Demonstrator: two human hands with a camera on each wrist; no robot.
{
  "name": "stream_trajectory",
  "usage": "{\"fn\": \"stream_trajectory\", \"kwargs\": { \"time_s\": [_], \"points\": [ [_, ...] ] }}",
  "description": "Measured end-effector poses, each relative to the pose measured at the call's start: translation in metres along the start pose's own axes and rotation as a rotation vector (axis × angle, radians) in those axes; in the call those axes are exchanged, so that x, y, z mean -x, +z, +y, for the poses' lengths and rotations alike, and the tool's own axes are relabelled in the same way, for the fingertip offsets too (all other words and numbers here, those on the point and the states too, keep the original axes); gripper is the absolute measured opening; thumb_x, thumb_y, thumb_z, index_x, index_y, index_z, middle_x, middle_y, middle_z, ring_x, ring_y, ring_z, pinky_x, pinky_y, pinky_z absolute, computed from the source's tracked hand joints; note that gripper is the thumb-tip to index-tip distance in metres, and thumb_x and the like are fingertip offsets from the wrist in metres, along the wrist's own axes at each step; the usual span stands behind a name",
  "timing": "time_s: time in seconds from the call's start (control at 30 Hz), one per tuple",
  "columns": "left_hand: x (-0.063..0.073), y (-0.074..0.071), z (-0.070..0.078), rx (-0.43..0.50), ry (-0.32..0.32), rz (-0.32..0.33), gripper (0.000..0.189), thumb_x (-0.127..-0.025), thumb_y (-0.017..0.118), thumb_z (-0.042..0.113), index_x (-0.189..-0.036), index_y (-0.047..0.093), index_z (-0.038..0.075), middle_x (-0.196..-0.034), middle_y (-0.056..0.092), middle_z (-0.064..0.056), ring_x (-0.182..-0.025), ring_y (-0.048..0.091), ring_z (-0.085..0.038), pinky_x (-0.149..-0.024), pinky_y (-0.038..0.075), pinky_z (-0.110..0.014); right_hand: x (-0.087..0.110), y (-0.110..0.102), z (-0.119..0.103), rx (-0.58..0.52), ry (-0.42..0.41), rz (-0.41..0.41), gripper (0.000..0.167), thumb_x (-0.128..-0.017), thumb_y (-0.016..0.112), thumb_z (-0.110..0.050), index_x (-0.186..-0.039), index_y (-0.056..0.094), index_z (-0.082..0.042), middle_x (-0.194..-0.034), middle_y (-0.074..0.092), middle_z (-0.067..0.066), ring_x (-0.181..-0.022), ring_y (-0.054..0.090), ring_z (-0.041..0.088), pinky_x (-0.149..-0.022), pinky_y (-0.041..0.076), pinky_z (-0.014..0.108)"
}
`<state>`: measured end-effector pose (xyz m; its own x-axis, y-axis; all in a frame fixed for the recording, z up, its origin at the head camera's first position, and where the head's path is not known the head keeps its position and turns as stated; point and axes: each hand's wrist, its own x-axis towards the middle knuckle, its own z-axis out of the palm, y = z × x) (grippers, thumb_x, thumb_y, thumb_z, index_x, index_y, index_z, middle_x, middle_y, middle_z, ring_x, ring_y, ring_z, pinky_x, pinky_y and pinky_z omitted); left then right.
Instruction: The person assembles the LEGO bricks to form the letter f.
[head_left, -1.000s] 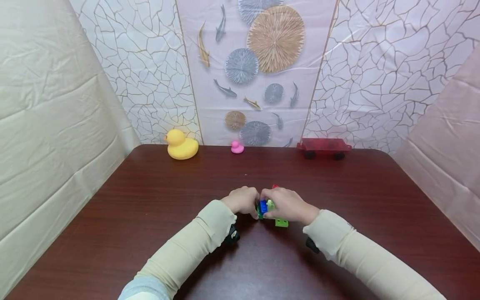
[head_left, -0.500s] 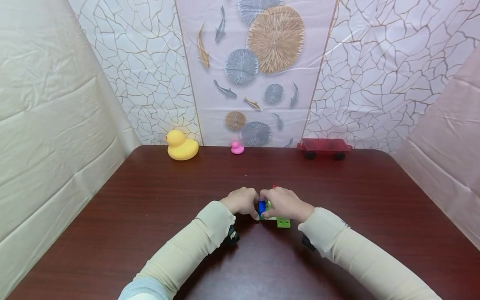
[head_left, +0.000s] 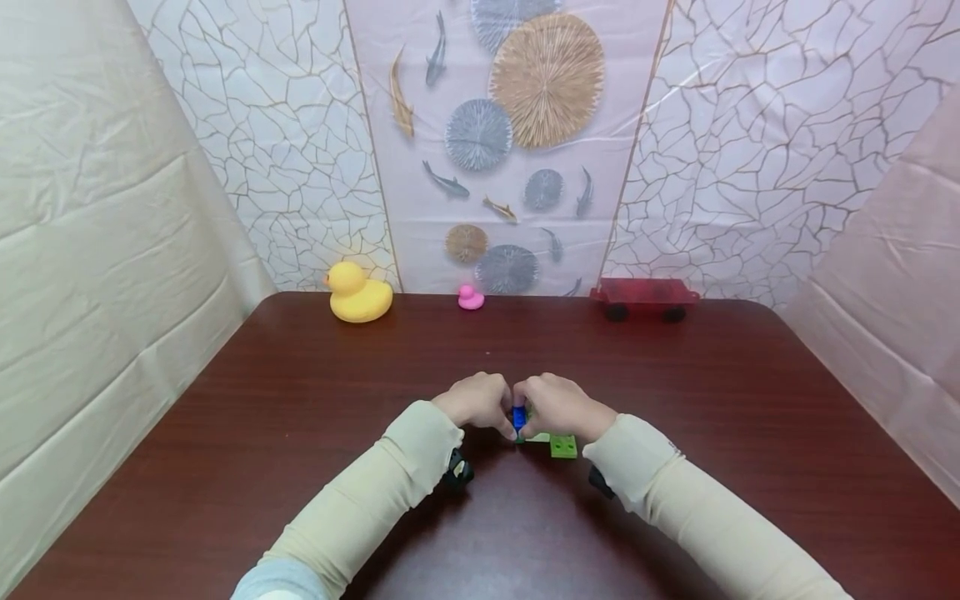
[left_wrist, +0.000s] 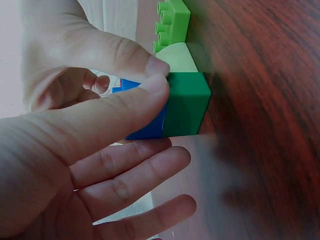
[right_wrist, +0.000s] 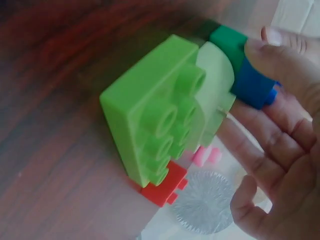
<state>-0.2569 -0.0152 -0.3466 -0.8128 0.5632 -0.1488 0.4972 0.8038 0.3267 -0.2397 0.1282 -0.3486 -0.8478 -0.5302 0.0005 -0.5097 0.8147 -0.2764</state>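
Observation:
A blue brick (left_wrist: 148, 125) sits against the stud side of a dark green brick (left_wrist: 187, 102); whether they are fully pressed together I cannot tell. My left hand (head_left: 477, 402) pinches this pair, its thumb tip near the seam in the left wrist view. From the other side my right hand (head_left: 561, 406) pinches the blue brick, thumb in front and fingers behind. Beside the dark green brick stand a pale green rounded brick (right_wrist: 212, 70) and a lime green studded brick (right_wrist: 150, 105). A red brick (right_wrist: 165, 185) lies behind them, hidden in the head view.
Along the back of the brown table (head_left: 300, 492) stand a yellow duck (head_left: 360, 292), a small pink duck (head_left: 471, 297) and a red wheeled wagon (head_left: 645, 298). A patterned cloth (head_left: 517, 150) hangs behind, with pale cloth on both sides.
My right hand has moved a little to the left with the blue brick, which now stands over the dark green brick. The red brick has gone out of sight behind my right hand.

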Motion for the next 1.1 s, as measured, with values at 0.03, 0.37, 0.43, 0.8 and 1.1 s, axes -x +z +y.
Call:
{"fn": "stream_trajectory", "kwargs": {
  "time_s": [0.03, 0.37, 0.43, 0.8, 1.1],
  "points": [
    [0.0, 0.0, 0.0, -0.002, -0.001, -0.001, 0.021, -0.06, 0.079, 0.032, -0.058, 0.062, 0.019, -0.051, 0.052, 0.009, -0.053, 0.045, -0.009, -0.048, 0.037, -0.026, 0.0, 0.0, 0.0, 0.005, 0.0, 0.002, 0.023, -0.061, 0.078, -0.02, -0.075, 0.06, -0.016, -0.06, 0.051, -0.01, -0.055, 0.045, 0.008, -0.05, 0.039, 0.026],
    [0.001, -0.001, 0.0, 0.017, -0.036, -0.006, 0.019, -0.06, 0.079, 0.03, -0.062, 0.064, 0.02, -0.054, 0.055, 0.011, -0.057, 0.048, -0.008, -0.051, 0.039, -0.027, 0.001, 0.001, -0.003, 0.056, -0.069, 0.063, 0.021, -0.06, 0.077, -0.019, -0.069, 0.058, -0.018, -0.056, 0.048, -0.011, -0.053, 0.044, 0.007, -0.049, 0.039, 0.025],
    [0.001, 0.0, 0.0, 0.039, -0.04, -0.014, 0.018, -0.061, 0.079, 0.029, -0.064, 0.064, 0.018, -0.056, 0.056, 0.01, -0.057, 0.049, -0.008, -0.052, 0.039, -0.026, 0.003, 0.002, -0.004, 0.058, -0.071, 0.062, 0.02, -0.062, 0.076, -0.019, -0.07, 0.058, -0.016, -0.058, 0.048, -0.01, -0.054, 0.044, 0.008, -0.05, 0.039, 0.025],
    [-0.001, 0.001, -0.001, 0.078, -0.02, -0.036, 0.019, -0.063, 0.078, 0.026, -0.074, 0.065, 0.018, -0.063, 0.056, 0.009, -0.06, 0.048, -0.01, -0.054, 0.039, -0.026, 0.007, 0.001, -0.004, 0.24, -0.103, 0.082, 0.029, -0.063, 0.076, -0.033, -0.076, 0.062, -0.012, -0.061, 0.051, -0.006, -0.059, 0.044, 0.013, -0.053, 0.038, 0.03],
    [0.001, -0.004, 0.002, 0.081, -0.055, -0.023, 0.049, -0.062, 0.078, 0.028, -0.104, 0.063, 0.009, -0.095, 0.061, 0.002, -0.083, 0.053, -0.013, -0.071, 0.043, -0.029, 0.02, -0.02, 0.005, 0.287, -0.082, 0.135, 0.034, -0.068, 0.073, -0.033, -0.096, 0.067, -0.014, -0.092, 0.06, 0.001, -0.086, 0.051, 0.02, -0.066, 0.038, 0.041]
  ]
}}
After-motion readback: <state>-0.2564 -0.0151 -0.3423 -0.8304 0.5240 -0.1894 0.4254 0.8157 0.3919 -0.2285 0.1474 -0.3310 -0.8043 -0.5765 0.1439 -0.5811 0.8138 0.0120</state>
